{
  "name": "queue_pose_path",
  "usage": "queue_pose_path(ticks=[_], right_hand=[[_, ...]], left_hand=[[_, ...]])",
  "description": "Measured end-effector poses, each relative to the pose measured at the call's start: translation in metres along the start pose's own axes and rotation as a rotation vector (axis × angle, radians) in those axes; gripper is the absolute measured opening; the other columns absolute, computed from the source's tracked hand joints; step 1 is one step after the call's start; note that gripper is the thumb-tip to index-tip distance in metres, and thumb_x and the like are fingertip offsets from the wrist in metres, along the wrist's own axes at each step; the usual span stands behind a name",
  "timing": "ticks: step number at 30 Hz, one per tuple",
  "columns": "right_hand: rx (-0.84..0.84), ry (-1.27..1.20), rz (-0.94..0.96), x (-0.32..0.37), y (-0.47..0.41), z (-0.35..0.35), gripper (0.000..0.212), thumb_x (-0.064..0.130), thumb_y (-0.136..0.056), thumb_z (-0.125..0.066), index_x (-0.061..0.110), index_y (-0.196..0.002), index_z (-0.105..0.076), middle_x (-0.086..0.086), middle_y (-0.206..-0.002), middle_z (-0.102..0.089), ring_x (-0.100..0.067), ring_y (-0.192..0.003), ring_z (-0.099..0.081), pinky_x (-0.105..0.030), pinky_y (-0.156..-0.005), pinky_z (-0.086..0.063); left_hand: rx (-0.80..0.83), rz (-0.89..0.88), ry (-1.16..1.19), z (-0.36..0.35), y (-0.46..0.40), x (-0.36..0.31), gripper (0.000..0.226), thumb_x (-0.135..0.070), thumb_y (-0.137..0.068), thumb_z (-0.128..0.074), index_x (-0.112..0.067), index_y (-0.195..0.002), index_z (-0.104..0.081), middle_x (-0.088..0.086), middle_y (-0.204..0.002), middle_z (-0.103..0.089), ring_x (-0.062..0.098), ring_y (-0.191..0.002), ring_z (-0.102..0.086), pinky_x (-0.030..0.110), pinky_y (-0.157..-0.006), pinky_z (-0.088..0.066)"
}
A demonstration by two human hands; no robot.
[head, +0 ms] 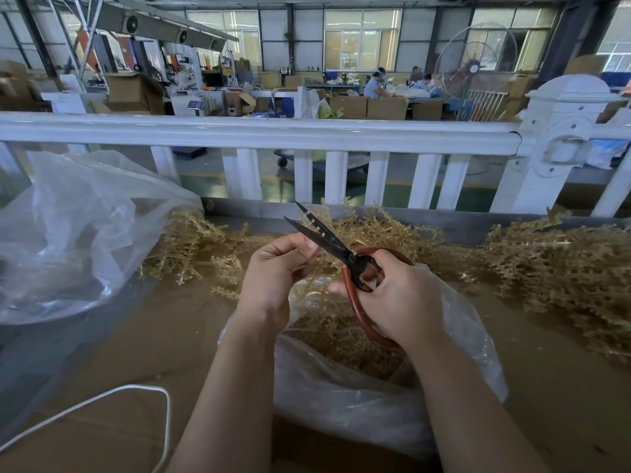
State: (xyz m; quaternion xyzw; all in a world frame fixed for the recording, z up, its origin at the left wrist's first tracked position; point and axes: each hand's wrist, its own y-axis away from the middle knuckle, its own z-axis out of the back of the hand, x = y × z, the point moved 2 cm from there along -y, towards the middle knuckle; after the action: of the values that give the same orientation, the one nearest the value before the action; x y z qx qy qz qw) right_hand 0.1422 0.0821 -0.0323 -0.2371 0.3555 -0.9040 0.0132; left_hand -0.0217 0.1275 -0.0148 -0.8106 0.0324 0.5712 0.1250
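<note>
1. Work table (143, 353): flat, matte brown surface like cardboard, with a grey metal edge on the far side.
2. White railing (259, 133): glossy, with a rounded top rail and square pickets, standing just beyond the table. Writing on the cartons behind it is too small to read.
3. Tan plastic sprigs (563, 278): thin, branched and knobbly, heaped along the far edge from left to right. The largest heap is on the right.
4. Clear plastic sheet bag (68, 233): crumpled and translucent, on the far left of the table.
5. Open plastic bag (341, 404): near centre, directly under both hands. It holds short tan cut pieces (351, 349).
6. White cord (136, 390): a loose loop, near left.
7. Scissors (345, 254): dark metal blades and large red-brown loop handles. The blades are parted and point far-left, above the open bag.
8. Right hand (403, 302): fingers are curled through and around the handles, gripping the scissors.
9. Left hand (273, 274): thumb and fingertips pinch one sprig stem (312, 278) against the lower blade, near the pivot.
</note>
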Motion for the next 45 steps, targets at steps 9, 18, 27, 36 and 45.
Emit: queue_pose_path(ticks=[9,18,27,36,45], right_hand=[[-0.005,-0.01,0.025,0.0007,0.0017,0.0029,0.07,0.087,-0.069,-0.051,0.026,-0.095,-0.073,0.014,-0.08,-0.074,-0.005,-0.068,-0.067,-0.008,-0.057,-0.038],[0.026,0.011,0.018,0.0017,-0.0005,0.0056,0.07,0.089,-0.069,-0.048,0.026,-0.094,-0.068,0.017,-0.077,-0.07,0.0,-0.061,-0.054,-0.011,-0.052,-0.037],[0.041,-0.006,-0.016,0.0013,-0.0001,0.0059,0.071,0.088,-0.067,-0.051,0.025,-0.094,-0.069,0.015,-0.079,-0.071,-0.003,-0.061,-0.058,-0.012,-0.053,-0.042],[0.042,0.024,-0.018,-0.0004,-0.0004,0.0043,0.071,0.09,-0.068,-0.047,0.027,-0.094,-0.069,0.013,-0.074,-0.071,-0.007,-0.063,-0.065,-0.026,-0.055,-0.056],[0.03,-0.017,0.002,0.0002,0.0006,0.0053,0.068,0.086,-0.068,-0.053,0.025,-0.093,-0.071,0.015,-0.078,-0.071,-0.001,-0.061,-0.058,-0.009,-0.054,-0.039]], left_hand=[[0.004,0.009,-0.01,-0.0005,0.0013,-0.0011,0.009,-0.024,-0.07,-0.07,-0.024,-0.065,-0.076,-0.005,-0.066,-0.061,0.008,-0.065,-0.051,0.012,-0.059,-0.048],[0.037,-0.047,-0.14,-0.0053,0.0033,-0.0028,0.019,-0.022,-0.079,-0.069,-0.026,-0.061,-0.074,0.0,-0.07,-0.055,0.022,-0.074,-0.039,0.023,-0.065,-0.036],[0.062,-0.037,-0.113,-0.0069,0.0048,-0.0024,0.018,-0.018,-0.082,-0.069,-0.023,-0.066,-0.076,0.002,-0.07,-0.056,0.014,-0.07,-0.044,0.022,-0.064,-0.037],[0.012,-0.104,-0.007,-0.0023,0.0014,-0.0037,0.033,0.006,-0.092,-0.057,-0.018,-0.073,-0.071,0.001,-0.071,-0.064,0.015,-0.07,-0.054,0.028,-0.073,-0.046],[-0.009,-0.14,-0.015,-0.0021,-0.0006,-0.0009,0.026,0.007,-0.091,-0.059,-0.01,-0.072,-0.065,0.002,-0.071,-0.068,0.011,-0.067,-0.063,0.023,-0.074,-0.054]])
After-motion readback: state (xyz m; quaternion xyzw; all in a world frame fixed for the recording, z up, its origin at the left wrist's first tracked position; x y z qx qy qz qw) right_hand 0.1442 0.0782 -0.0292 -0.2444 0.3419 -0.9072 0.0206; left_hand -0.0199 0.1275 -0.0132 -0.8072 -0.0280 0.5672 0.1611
